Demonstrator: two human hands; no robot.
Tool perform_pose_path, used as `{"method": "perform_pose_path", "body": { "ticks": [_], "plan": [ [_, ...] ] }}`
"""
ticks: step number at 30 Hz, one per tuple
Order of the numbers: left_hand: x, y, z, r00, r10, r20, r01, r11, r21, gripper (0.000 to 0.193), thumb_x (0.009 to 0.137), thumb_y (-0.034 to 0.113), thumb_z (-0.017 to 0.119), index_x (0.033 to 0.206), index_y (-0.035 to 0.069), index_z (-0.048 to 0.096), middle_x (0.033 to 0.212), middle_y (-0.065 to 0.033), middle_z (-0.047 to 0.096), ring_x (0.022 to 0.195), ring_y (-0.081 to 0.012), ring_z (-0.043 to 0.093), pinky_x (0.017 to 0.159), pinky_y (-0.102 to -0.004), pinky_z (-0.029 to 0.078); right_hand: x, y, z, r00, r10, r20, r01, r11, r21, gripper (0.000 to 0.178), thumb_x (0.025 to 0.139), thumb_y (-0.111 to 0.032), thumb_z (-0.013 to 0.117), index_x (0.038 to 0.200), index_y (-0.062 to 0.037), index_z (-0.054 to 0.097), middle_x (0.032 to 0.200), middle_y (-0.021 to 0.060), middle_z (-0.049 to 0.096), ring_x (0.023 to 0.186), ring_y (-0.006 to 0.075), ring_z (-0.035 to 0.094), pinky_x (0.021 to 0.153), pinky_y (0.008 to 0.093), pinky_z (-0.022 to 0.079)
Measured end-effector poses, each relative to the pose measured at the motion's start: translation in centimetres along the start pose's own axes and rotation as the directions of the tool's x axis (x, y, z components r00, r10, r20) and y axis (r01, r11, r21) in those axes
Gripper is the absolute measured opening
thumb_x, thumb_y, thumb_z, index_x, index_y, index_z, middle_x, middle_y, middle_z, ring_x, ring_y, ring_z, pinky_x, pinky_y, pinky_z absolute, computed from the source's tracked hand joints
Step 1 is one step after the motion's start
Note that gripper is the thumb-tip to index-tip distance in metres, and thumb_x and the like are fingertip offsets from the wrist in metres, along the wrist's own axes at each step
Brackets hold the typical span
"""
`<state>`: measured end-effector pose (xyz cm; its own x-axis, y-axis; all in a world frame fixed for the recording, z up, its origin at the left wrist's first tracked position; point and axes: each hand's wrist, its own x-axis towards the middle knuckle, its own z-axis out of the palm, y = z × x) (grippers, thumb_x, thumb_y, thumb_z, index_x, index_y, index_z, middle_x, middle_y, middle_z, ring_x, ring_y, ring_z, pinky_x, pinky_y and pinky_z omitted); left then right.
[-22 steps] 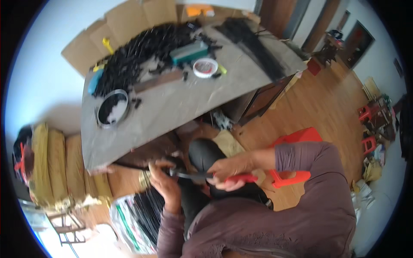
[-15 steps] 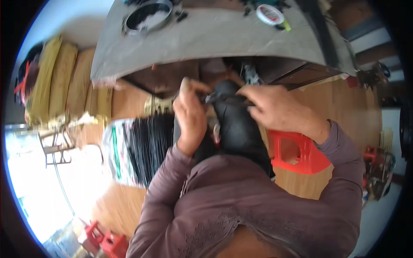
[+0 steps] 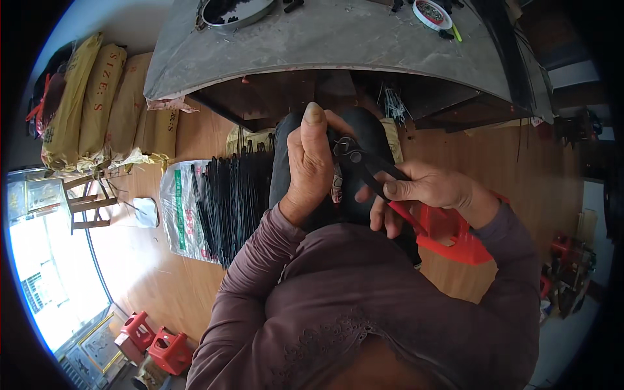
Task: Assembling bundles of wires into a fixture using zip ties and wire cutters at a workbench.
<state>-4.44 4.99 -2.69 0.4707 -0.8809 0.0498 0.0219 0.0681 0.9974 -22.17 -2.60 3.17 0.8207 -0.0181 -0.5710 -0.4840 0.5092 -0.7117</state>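
Above my lap, my right hand (image 3: 419, 195) is closed around a pair of pliers (image 3: 367, 166) with a black head and what looks like a red lower handle. The jaws point up and left, right beside my left fingers. My left hand (image 3: 312, 153) is closed, thumb up, its fingers curled. At the jaws a thin wire loop (image 3: 342, 144) shows; whether my left fingers grip it is hidden. To the left of my legs lies a bundle of long black rods or wires (image 3: 234, 201) on a white plastic sack (image 3: 175, 211).
A grey table (image 3: 305, 42) stands ahead, bearing a round pan (image 3: 240, 12) of black pieces and a small white-rimmed dish (image 3: 432, 14). Thin metal pieces (image 3: 393, 104) hang or lie beneath it. A red stool (image 3: 455, 240) is at my right; tan sacks (image 3: 104, 97) stand far left.
My right hand has come down and turned, so the pliers now slant up-left instead of lying nearly level. My left hand has shifted slightly right. The view has moved a little.
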Motion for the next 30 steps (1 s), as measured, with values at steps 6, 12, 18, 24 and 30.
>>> {"method": "perform_pose_path", "body": {
  "ticks": [6,12,18,24,30],
  "plan": [
    [0.2,0.4,-0.2,0.997,-0.056,0.049,0.057,0.998,-0.016,0.073,0.1,0.053,0.017,0.068,0.003,0.06,0.061,-0.0031,0.055,0.056,-0.0092,0.05,0.051,-0.0223,0.037,-0.1,-0.1,-1.3,0.995,0.048,0.082,-0.042,0.996,-0.075,0.042,0.098,-0.038,0.048,0.108,0.0032,0.053,0.073,0.0059,0.059,0.055,0.0127,0.057,0.052,0.0257,0.05],
    [0.2,0.1,0.1,0.997,-0.055,0.056,0.056,0.998,-0.009,0.073,0.1,0.053,0.018,0.067,0.003,0.06,0.061,-0.0025,0.054,0.055,-0.0092,0.048,0.052,-0.0224,0.037,0.3,0.9,-0.5,0.996,0.073,0.052,-0.075,0.996,0.042,0.044,0.099,-0.042,0.044,0.094,0.0,0.055,0.061,-0.0007,0.044,0.048,0.0084,0.042,0.045,0.0243,0.04],
    [0.4,-0.5,0.0,0.994,0.096,-0.054,-0.096,0.995,-0.004,0.067,0.101,0.047,0.026,0.069,0.0,0.061,0.06,-0.0011,0.051,0.058,-0.0092,0.043,0.058,-0.0247,0.034,0.7,1.2,2.1,0.978,0.19,0.083,-0.207,0.922,0.328,0.045,0.1,-0.044,0.038,0.086,-0.004,0.052,0.057,-0.0041,0.032,0.046,0.006,0.032,0.043,0.0234,0.033],
    [1.4,-0.5,0.8,0.972,0.144,-0.187,-0.127,0.987,0.1,0.065,0.101,0.046,0.026,0.07,0.001,0.061,0.058,-0.0004,0.05,0.055,-0.0091,0.042,0.054,-0.0239,0.032,4.6,4.8,1.7,0.81,-0.426,-0.402,0.149,0.814,-0.562,0.022,0.096,-0.022,0.055,0.091,-0.001,0.056,0.067,0.0053,0.056,0.053,0.0171,0.054,0.05,0.0302,0.043],
    [1.0,-1.7,-0.2,0.977,-0.113,-0.182,0.086,0.985,-0.151,0.06,0.103,0.042,0.024,0.074,0.002,0.058,0.048,0.0029,0.035,0.04,-0.0058,0.029,0.039,-0.0213,0.023,4.1,0.1,-7.9,0.291,-0.951,-0.106,-0.124,0.072,-0.99,0.026,0.076,-0.006,0.068,0.1,-0.0023,0.058,0.089,0.0158,0.061,0.08,0.0362,0.061,0.065,0.0425,0.048]
  ]
}}
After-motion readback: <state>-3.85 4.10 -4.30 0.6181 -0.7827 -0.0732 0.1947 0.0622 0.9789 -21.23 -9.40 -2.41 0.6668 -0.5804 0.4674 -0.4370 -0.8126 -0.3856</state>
